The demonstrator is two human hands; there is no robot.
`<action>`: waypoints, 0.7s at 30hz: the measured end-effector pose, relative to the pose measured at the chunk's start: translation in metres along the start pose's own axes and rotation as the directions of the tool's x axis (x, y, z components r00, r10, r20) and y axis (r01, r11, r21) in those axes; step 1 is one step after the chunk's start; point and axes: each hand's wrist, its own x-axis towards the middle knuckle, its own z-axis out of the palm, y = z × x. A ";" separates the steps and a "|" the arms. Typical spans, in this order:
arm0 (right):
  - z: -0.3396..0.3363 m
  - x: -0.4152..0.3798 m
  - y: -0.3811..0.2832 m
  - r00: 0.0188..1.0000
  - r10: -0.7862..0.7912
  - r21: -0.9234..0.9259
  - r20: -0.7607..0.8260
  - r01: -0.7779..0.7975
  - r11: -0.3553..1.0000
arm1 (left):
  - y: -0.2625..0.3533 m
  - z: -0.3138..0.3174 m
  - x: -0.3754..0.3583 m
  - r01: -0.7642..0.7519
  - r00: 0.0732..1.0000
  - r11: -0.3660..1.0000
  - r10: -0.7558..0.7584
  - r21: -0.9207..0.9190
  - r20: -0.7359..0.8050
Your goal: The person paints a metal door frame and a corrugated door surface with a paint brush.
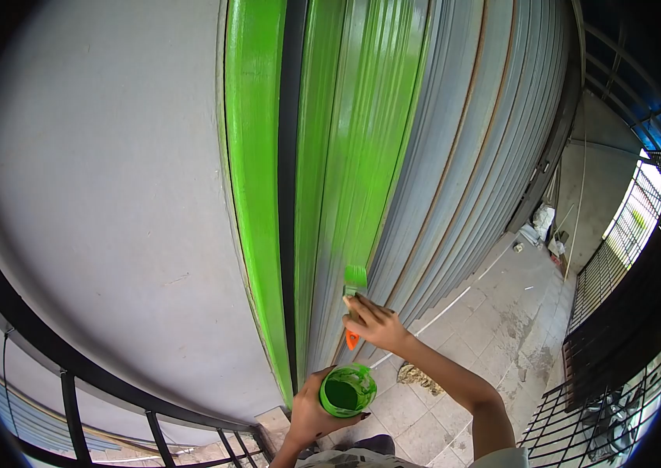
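My right hand [378,323] is closed around a paintbrush [355,279] with an orange handle end. Its bristles are coated in green and point up at the grey metal folding door [444,156], at the lower end of a freshly green panel [362,140]. Below it, my left hand [312,412] grips a tub of green paint [344,392] by its side. The tub is uncovered, with green smears on its inner wall and rim. Streaky green covers the door's left panels, while the panels to the right show bare grey with rusty lines.
A white wall [112,179] stands left of the green door frame [254,156]. Black railing [73,405] curves along the lower left. A crumpled cloth [419,378] lies on the tiled floor [463,343]. Black metal grilles [557,421] stand at the right.
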 end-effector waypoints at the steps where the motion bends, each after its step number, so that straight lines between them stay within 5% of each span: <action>1: 0.005 -0.011 -0.010 0.999 0.015 0.057 0.051 -0.018 0.998 | 0.001 -0.001 0.000 0.006 1.000 1.000 -0.006 0.001 0.000; 4: 0.015 -0.039 -0.027 0.971 0.002 0.174 0.238 -0.044 0.984 | 0.000 -0.003 -0.001 0.001 1.000 1.000 -0.001 0.002 -0.007; 11: -0.039 0.042 0.038 0.988 0.068 -0.002 -0.141 -0.069 0.998 | -0.001 -0.002 0.001 -0.018 0.999 1.000 0.019 0.017 -0.032; 14: -0.051 0.042 0.036 0.979 0.097 -0.060 -0.179 -0.109 0.992 | -0.003 -0.003 0.001 0.002 0.999 0.999 -0.004 -0.041 -0.046; 18: -0.004 -0.014 0.002 0.994 0.107 0.030 -0.034 -0.106 0.994 | -0.001 -0.009 0.002 0.025 0.998 0.999 -0.027 -0.038 -0.057; 21: 0.007 -0.043 -0.026 0.959 0.163 0.265 0.232 -0.224 0.938 | -0.005 -0.013 0.001 0.031 0.996 0.999 -0.033 -0.019 -0.081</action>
